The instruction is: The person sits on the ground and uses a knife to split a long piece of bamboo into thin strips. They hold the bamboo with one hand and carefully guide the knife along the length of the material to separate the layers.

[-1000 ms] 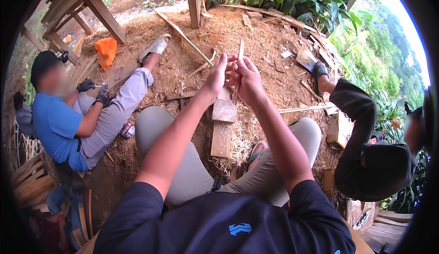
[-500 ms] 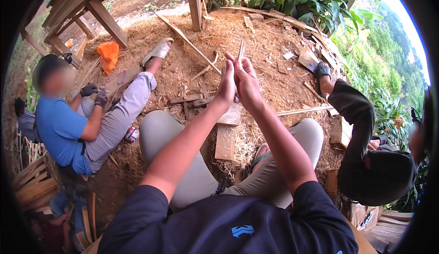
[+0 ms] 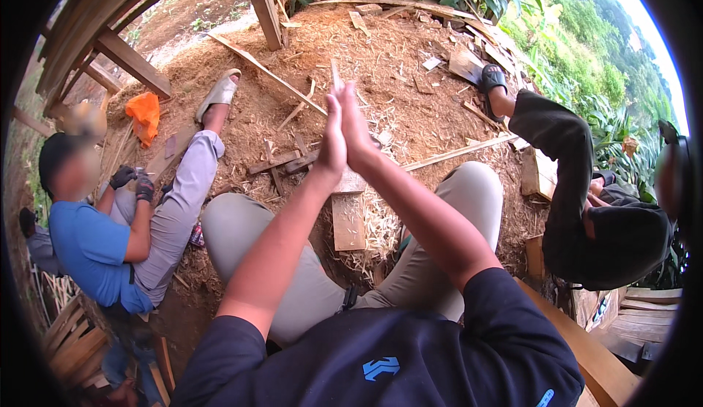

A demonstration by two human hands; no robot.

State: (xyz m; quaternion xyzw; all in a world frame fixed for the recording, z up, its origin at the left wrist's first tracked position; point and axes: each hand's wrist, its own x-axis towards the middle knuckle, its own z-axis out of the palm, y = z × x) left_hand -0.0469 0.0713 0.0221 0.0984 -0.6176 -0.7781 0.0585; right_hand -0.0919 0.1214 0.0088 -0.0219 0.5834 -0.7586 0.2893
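So the landmark here is the flat wooden block [image 3: 348,220] lying on the shavings between the person's knees. Left of it and well apart, a co-worker in a blue shirt [image 3: 88,249] sits with gloved hands, one leg stretched out over the sawdust ground [image 3: 410,55].

Straight up from the block, raised off it, the left hand [image 3: 333,140] and the right hand [image 3: 356,132] are pressed flat together, palm to palm, with a thin wooden stick [image 3: 335,74] pinched between them. Both hands are flat and closed on it, fingers straight, not curled. The stick's long axis runs pretty much in line with the fingers, pointing up and away from the block, and only its top end pokes out past the fingertips. Both hands are equally on it, so neither's nearer.

What I can't make out: the stick's lower part is buried between the palms, so no idea how long it is or whether its bottom end reaches down toward the block.

Right of the block, another person in dark clothes [image 3: 586,224] sits partly cut off by the picture's rim.
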